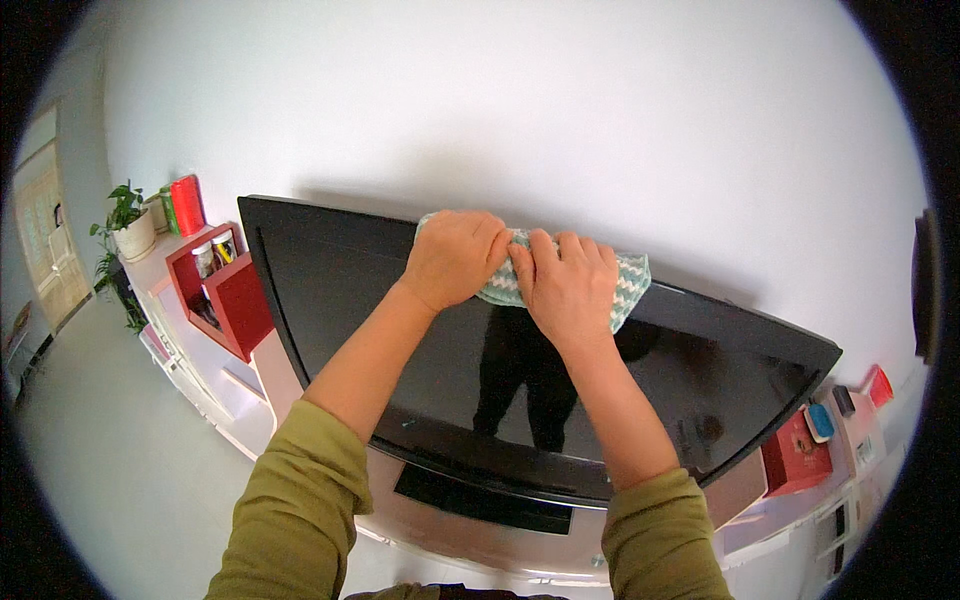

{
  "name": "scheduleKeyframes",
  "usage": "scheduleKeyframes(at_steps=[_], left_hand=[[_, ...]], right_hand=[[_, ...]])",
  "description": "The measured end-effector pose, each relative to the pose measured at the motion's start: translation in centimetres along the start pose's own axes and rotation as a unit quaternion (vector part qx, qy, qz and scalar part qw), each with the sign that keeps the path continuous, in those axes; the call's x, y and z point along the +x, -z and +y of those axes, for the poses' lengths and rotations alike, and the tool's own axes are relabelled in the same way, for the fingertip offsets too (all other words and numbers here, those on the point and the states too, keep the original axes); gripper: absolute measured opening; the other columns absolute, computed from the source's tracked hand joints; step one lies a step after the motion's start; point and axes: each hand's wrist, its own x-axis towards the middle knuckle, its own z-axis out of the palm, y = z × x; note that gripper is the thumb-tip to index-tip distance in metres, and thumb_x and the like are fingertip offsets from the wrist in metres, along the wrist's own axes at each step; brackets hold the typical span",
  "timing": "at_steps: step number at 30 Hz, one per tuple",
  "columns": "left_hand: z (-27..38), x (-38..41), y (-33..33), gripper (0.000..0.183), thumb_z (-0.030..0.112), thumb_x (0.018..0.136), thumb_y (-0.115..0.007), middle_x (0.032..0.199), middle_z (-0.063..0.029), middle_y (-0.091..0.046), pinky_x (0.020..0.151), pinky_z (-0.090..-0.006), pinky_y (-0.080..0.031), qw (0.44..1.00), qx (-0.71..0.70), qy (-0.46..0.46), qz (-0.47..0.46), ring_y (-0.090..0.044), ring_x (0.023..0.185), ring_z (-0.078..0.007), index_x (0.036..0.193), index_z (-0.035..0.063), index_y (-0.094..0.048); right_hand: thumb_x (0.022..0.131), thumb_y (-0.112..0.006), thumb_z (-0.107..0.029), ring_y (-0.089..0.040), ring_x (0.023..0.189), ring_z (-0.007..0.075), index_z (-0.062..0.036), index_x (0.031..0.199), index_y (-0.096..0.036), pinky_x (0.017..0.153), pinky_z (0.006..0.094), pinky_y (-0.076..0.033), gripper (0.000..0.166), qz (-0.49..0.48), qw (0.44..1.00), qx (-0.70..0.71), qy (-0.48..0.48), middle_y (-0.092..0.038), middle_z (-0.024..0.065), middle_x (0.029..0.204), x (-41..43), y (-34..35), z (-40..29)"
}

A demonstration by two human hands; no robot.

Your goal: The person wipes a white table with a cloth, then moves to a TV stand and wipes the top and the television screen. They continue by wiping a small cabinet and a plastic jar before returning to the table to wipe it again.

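A green-and-white patterned cloth (628, 289) lies over the top edge of a black flat-screen television (337, 277). My left hand (456, 256) grips the cloth's left part, its fingers bent over the upper frame. Just to its right, my right hand (571, 285) holds the same cloth against the top of the screen, with its thumb close to my left hand. Part of the cloth is hidden under both hands. The glossy screen shows a dark reflection of legs.
A pale stand (450, 536) supports the television, with a white wall (525, 97) behind. At left are a red shelf box (244, 307) holding jars and a potted plant (135, 234). A red box (799, 457) and a blue-lidded container (819, 421) sit at right.
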Motion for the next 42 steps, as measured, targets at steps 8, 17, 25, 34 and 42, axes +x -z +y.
scheduleKeyframes(at_steps=[8,17,25,34,42], left_hand=[[-2.6,-1.3,0.7,0.012,0.016,0.078,-0.055,0.066,-0.0073,-0.056,0.056,-0.0371,-0.042,0.999,-0.034,0.013,-0.001,-0.054,0.06,-0.0257,0.072,0.0061,-0.054],[-2.8,-1.4,0.8,0.013,0.014,0.078,-0.056,0.063,-0.007,-0.053,0.055,-0.0355,-0.041,0.999,-0.041,0.009,0.018,-0.053,0.058,-0.0237,0.069,0.0054,-0.052],[-3.1,-1.5,1.8,0.012,0.016,0.078,-0.056,0.068,-0.0075,-0.057,0.058,-0.036,-0.043,0.999,-0.011,0.022,-0.021,-0.056,0.062,-0.025,0.072,0.0054,-0.054],[-4.0,-1.2,3.2,0.01,0.014,0.077,-0.054,0.071,-0.0076,-0.058,0.058,-0.0377,-0.043,0.999,-0.022,0.02,-0.017,-0.056,0.062,-0.0267,0.073,0.0059,-0.054],[-8.1,-3.1,5.2,0.01,0.015,0.077,-0.054,0.069,-0.0074,-0.057,0.057,-0.0381,-0.043,0.999,-0.027,0.023,-0.013,-0.055,0.062,-0.0271,0.073,0.0059,-0.055]], right_hand=[[0.079,-0.057,-0.03,-0.048,0.069,0.0247,-0.009,0.082,-0.058,0.064,0.0376,-0.033,0.021,-0.03,0.999,-0.031,-0.025,-0.05,0.0077,0.073,0.5,-1.5,-2.9],[0.081,-0.055,-0.029,-0.048,0.07,0.0245,-0.0088,0.083,-0.058,0.067,0.038,-0.034,0.021,-0.037,0.998,-0.052,-0.018,-0.05,0.0082,0.074,0.8,-1.5,-3.6],[0.079,-0.056,-0.029,-0.046,0.072,0.0245,-0.009,0.086,-0.056,0.068,0.0381,-0.033,0.021,-0.048,0.998,-0.035,-0.008,-0.047,0.0081,0.076,1.0,-1.3,-4.0],[0.076,-0.06,-0.027,-0.046,0.073,0.0253,-0.008,0.086,-0.055,0.068,0.0388,-0.034,0.022,-0.011,1.0,-0.018,-0.006,-0.046,0.009,0.076,1.5,-1.7,-5.0],[0.073,-0.062,-0.025,-0.046,0.068,0.0252,-0.0071,0.082,-0.054,0.063,0.0371,-0.035,0.022,-0.016,1.0,0.003,0.007,-0.045,0.0084,0.073,3.3,-4.0,-8.9]])
